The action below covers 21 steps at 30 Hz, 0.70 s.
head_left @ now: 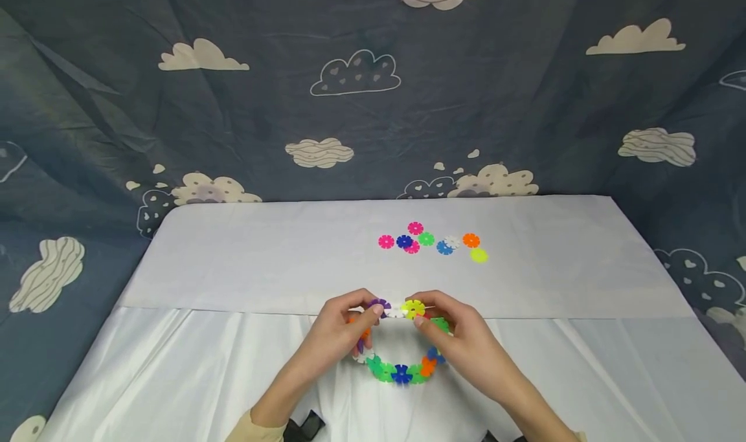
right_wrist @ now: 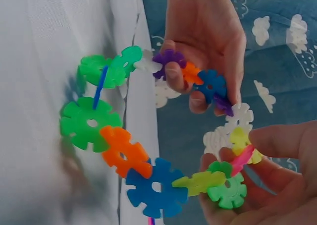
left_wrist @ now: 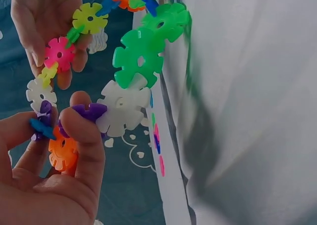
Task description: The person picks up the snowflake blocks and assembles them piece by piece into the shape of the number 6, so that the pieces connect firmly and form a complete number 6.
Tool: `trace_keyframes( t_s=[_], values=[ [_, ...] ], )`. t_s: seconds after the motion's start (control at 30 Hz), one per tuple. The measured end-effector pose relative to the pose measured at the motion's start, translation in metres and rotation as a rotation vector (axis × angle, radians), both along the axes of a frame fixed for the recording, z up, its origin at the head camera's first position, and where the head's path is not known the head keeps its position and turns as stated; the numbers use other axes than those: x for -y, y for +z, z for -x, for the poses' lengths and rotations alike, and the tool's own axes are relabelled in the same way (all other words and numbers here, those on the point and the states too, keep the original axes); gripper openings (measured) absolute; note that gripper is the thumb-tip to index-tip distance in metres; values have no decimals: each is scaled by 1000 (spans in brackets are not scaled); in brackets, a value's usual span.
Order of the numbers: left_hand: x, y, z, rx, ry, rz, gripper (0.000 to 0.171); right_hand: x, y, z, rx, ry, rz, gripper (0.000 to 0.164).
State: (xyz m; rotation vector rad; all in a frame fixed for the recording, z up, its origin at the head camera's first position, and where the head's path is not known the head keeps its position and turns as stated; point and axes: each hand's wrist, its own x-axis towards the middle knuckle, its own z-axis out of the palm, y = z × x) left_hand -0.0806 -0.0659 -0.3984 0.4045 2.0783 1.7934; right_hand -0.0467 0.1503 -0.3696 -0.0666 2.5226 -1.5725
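Note:
A closed-looking ring of slotted plastic snowflake discs (head_left: 401,374) in green, blue, orange, purple, white, yellow and pink is held up between both hands, its near side hanging low. My left hand (head_left: 335,332) pinches a purple disc (head_left: 381,307) at the far left of the ring, its other fingers curled round the orange disc (left_wrist: 63,154) and neighbours. On the other side, my right hand (head_left: 463,332) pinches a yellow disc (head_left: 414,309). A white disc (right_wrist: 240,117) spans between the two pinched discs. Some pieces behind the fingers are partly hidden.
Several loose snowflake discs lie beyond the hands on the white-covered table (head_left: 262,254), among them a pink disc (head_left: 386,242), an orange disc (head_left: 471,240) and a yellow disc (head_left: 479,255). A dark cloud-patterned curtain (head_left: 361,131) hangs behind the table.

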Motion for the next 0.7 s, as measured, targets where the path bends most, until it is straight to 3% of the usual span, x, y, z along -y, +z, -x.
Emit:
trace_keyframes(
  t_s=[0.47, 0.7],
  values=[
    [3, 6, -5, -107, 57, 29, 10, -2, -17, 2, -175, 25, 171, 21],
    [2, 8, -7, -160, 49, 33, 9, -3, -19, 5, -186, 22, 203, 21]
  ],
)
